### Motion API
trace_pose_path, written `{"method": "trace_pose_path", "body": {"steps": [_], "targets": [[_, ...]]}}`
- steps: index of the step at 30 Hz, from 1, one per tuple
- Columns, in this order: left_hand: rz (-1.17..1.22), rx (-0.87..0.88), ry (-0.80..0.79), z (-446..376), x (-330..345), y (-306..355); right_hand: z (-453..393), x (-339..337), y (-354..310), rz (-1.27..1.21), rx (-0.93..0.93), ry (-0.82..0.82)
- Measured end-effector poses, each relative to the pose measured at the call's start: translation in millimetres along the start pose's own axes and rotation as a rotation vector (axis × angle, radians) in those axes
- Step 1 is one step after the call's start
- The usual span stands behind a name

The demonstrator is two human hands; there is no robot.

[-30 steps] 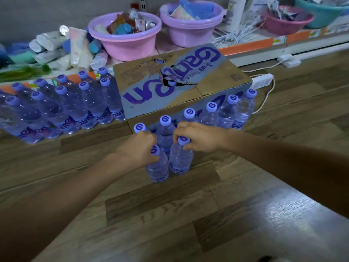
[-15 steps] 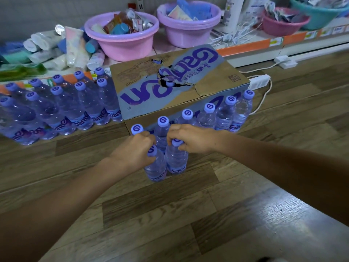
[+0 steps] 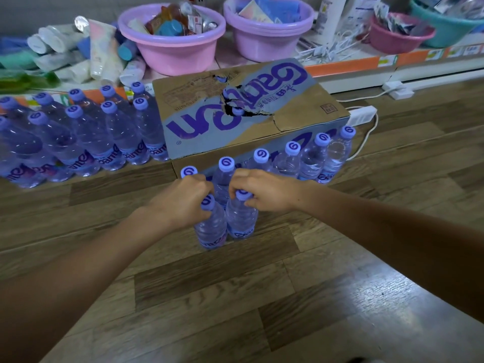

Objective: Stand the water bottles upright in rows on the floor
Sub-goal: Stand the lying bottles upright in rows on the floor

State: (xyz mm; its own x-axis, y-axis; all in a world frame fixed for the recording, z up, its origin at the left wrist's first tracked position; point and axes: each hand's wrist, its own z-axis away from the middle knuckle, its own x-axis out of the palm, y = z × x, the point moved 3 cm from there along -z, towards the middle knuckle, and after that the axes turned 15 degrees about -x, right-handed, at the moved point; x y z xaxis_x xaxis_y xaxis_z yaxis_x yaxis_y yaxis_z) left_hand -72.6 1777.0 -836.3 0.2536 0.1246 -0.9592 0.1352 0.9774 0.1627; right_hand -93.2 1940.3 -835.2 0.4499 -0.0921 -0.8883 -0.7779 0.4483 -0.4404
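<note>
Two clear water bottles with purple caps stand side by side on the wooden floor. My left hand [image 3: 180, 199] grips the cap and neck of the left bottle [image 3: 210, 227]. My right hand [image 3: 264, 191] pinches the cap of the right bottle [image 3: 241, 221]. Just behind them a row of several upright bottles [image 3: 288, 161] lines the front of the cardboard box [image 3: 235, 119]. A larger block of upright bottles [image 3: 78, 134] stands in rows to the left of the box.
Behind the box runs a low shelf with pink and purple basins [image 3: 170, 35] and a heap of tubes [image 3: 65, 53]. A white power strip [image 3: 362, 113] and its cable lie right of the box. Wooden floor [image 3: 235, 297] stretches in front.
Both hands have stayed on the two bottle caps. The pair of bottles has shifted slightly toward the row in front of the box.
</note>
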Motion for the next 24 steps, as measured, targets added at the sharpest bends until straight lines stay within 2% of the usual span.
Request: {"method": "trace_pose_path", "body": {"steps": [14, 17, 20, 24], "targets": [[0.075, 0.012, 0.011, 9, 0, 2, -1, -19, -13, 0.206, 0.039, -0.105], [0.178, 0.012, 0.0, 14, -8, -9, -14, -46, -26, 0.303, 0.011, 0.055], [0.319, -0.027, 0.122, 19, -33, -45, -44, -73, -39, 0.143, -0.018, 0.242], [0.392, -0.242, 0.181, 8, -54, -141, -117, -86, -42, 0.041, -0.056, 0.345]]}}
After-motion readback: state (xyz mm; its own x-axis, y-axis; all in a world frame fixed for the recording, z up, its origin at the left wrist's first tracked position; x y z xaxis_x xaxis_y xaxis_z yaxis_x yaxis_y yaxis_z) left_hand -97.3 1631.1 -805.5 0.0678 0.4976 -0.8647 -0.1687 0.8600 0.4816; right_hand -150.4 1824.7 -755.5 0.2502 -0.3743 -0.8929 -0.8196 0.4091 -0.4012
